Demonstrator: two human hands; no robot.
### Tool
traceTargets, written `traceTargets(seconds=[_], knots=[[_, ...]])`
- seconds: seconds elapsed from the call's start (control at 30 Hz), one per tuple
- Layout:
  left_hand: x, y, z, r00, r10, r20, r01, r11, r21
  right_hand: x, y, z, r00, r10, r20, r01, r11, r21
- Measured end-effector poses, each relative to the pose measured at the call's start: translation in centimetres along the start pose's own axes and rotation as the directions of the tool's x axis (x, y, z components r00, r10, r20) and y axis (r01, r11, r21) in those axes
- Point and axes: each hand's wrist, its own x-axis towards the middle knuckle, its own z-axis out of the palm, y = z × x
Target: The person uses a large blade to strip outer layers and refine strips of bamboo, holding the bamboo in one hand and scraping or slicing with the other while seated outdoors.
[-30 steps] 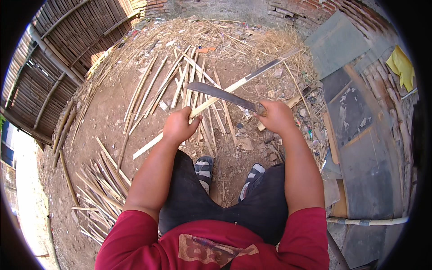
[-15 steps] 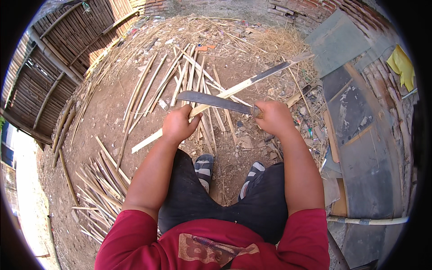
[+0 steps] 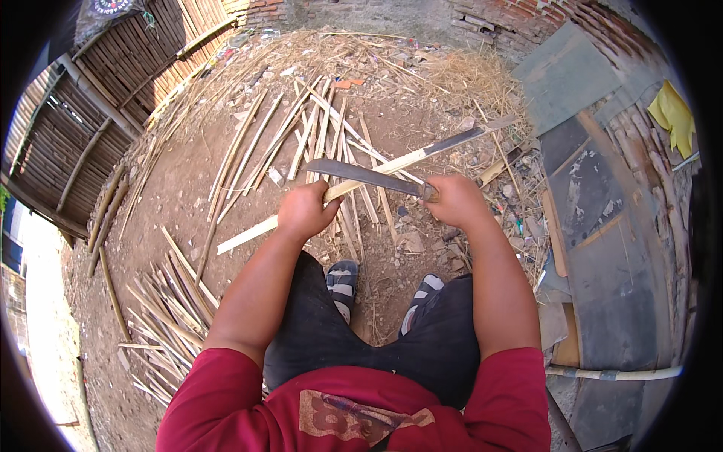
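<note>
Over a dirt yard, above the person's knees, the left hand point(image 3: 305, 212) is wrapped around a long pale bamboo strip point(image 3: 361, 181), fingers clamped on it near its lower third, so that the strip runs from low on the left up to the right, its far end darker and reaching toward the grey boards. The right hand point(image 3: 454, 200) is closed on the handle of a machete point(image 3: 365, 175), whose dark blade lies across the strip just beyond the left hand, its tip pointing left. The blade rests on the strip at a shallow angle, which looks like a paring hold: one hand steadies the strip while the other draws the edge along it, though I cannot tell whether the edge bites in or only lies on top.

Below the hands two sandalled feet point(image 3: 343, 280) are set apart on the dirt ground point(image 3: 181, 196), dark trousers above them and red sleeves at the lower edge. More split strips lie fanned out point(image 3: 301, 128) just beyond the blade, and another bundle of strips point(image 3: 169, 301) is heaped beside the left leg. Dry shavings and straw point(image 3: 459, 79) litter the far ground. On the right lie grey boards point(image 3: 602, 218) and a yellow cloth point(image 3: 672, 114); a slatted bamboo fence point(image 3: 83, 113) closes the left side. Nothing lies between hands and strip.
</note>
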Motion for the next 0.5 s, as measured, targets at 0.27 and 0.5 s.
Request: traceTargets(seconds=[0.27,0.5], knots=[[0.0,-0.1,0.0,1.0,-0.012,0.002,0.012,1.0,-0.018,0.8,4.5,1.2,0.95,0.223,-0.218,-0.143,0.933,0.332],[0.1,0.6,0.0,0.998,-0.028,0.06,0.03,0.999,-0.026,0.7,-0.2,0.2,0.995,0.103,-0.003,-0.102,0.989,0.11]])
